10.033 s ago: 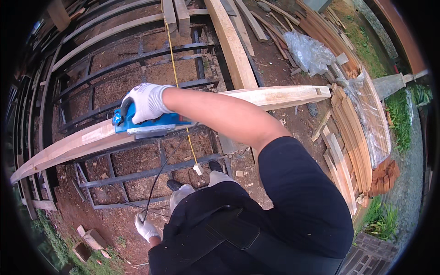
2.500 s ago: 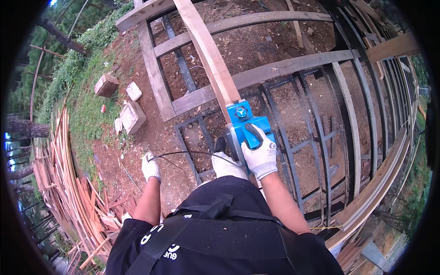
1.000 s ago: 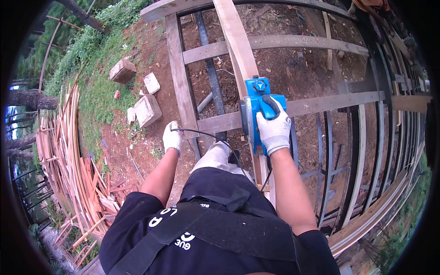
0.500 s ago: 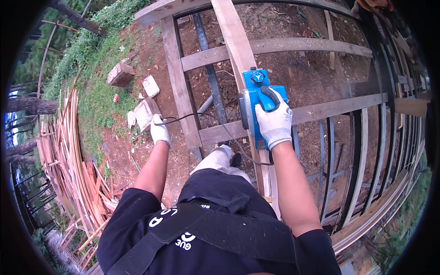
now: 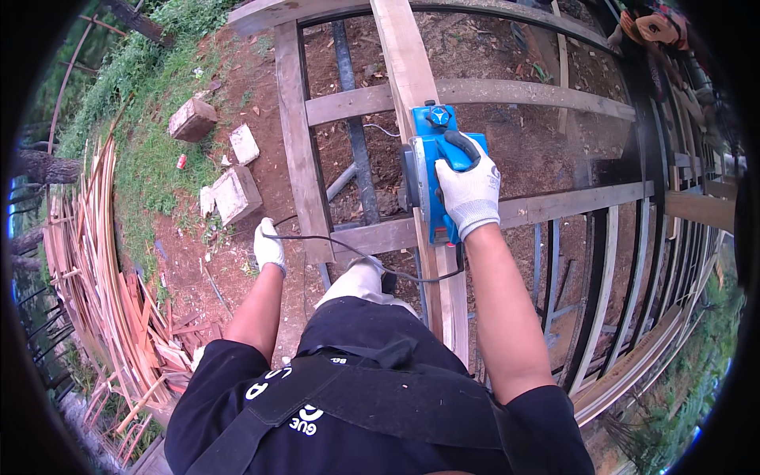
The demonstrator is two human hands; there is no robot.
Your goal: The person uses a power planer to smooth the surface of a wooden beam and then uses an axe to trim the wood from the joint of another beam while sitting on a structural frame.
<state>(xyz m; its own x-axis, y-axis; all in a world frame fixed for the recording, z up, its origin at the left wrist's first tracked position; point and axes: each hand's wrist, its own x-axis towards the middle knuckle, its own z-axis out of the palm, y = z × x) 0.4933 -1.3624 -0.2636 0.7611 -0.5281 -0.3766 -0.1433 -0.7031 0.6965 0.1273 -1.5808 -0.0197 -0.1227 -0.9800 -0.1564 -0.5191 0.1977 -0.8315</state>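
Note:
My right hand (image 5: 469,190), in a white glove, is wrapped round the black handle of a blue electric planer (image 5: 430,170). The planer rests on a long pale wooden plank (image 5: 405,51) that runs away from me over the cross rails. Out to the left, my gloved left hand (image 5: 269,247) is closed on the planer's black power cord (image 5: 340,244). From that hand the cord sags across in front of my legs to the back of the planer. The planer's underside is hidden against the plank.
A timber frame (image 5: 297,134) with cross rails (image 5: 570,204) surrounds the plank. Concrete blocks (image 5: 236,196) lie on the dirt at left, near a large pile of wood strips (image 5: 87,269). Another person's gloved hand (image 5: 657,28) shows at the far right. Several boards (image 5: 633,356) lie at right.
The view has shifted slightly, so the scene sits a little differently. The planer stays at about the same place along the plank. The cord now hangs in a lower, wider curve between my hands.

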